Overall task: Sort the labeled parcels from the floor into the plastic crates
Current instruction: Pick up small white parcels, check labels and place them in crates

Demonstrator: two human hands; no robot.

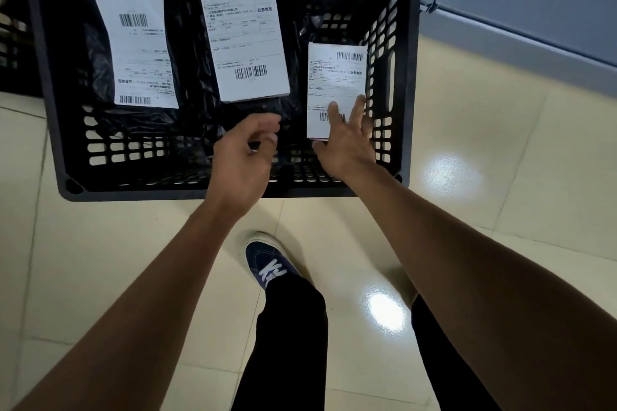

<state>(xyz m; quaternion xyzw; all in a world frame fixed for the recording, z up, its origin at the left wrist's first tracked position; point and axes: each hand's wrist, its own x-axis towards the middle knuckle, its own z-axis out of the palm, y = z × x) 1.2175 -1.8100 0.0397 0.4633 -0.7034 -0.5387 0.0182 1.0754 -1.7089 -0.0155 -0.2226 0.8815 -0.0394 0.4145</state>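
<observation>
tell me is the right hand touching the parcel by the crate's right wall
Touching. The head view shows the right hand with straight fingers lying across the lower label of the right parcel inside the crate.

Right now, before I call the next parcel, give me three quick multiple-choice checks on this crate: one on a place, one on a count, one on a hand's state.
1. Where does the parcel under the right hand lie in the black crate?
A. By the right wall
B. By the left wall
C. On the floor outside

2. How many white labels show in the crate?
A. One
B. Three
C. Five

3. How is the left hand?
A. Pinching a label
B. Flat on the floor
C. Loosely curled, holding nothing

Answers:
1 A: the right-hand parcel sits against the slotted right wall.
2 B: the left label, the middle label and the right one are all that show.
3 C: its fingers curl over the crate with no grip on anything.
</observation>
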